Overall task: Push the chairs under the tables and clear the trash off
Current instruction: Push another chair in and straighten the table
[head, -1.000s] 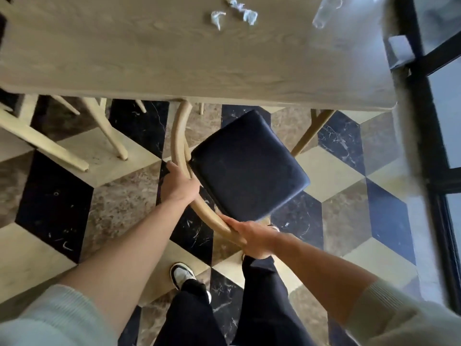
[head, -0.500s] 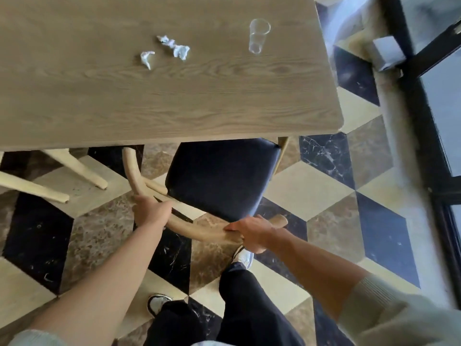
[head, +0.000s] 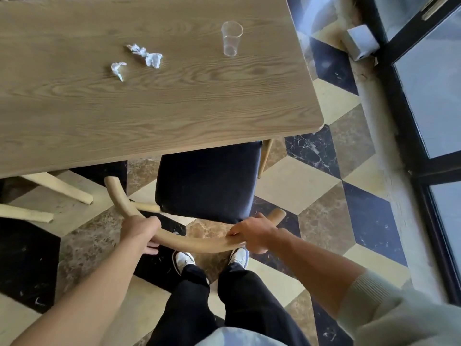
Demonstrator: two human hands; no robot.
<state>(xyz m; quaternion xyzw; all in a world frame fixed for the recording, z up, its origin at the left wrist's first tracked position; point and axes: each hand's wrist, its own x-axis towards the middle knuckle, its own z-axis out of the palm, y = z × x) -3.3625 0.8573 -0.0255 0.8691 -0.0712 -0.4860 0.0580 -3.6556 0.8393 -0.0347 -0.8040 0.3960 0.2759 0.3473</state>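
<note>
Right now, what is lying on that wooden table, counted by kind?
Crumpled white paper wads: 2, a small one and a longer twisted one
Clear plastic cup, upright: 1
Total: 3 things on the light wooden table

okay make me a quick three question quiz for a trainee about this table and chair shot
1. True or false: the clear plastic cup lies tipped on its side on the table.
2. How many crumpled tissue pieces are on the table: A one, B two, C four?
3. Fill in: both the left hand and right hand grip the chair's curved wooden ____.

Key: 1 false, it stands upright. 2 B, a small tissue wad and a longer tissue wad. 3 backrest.
</note>
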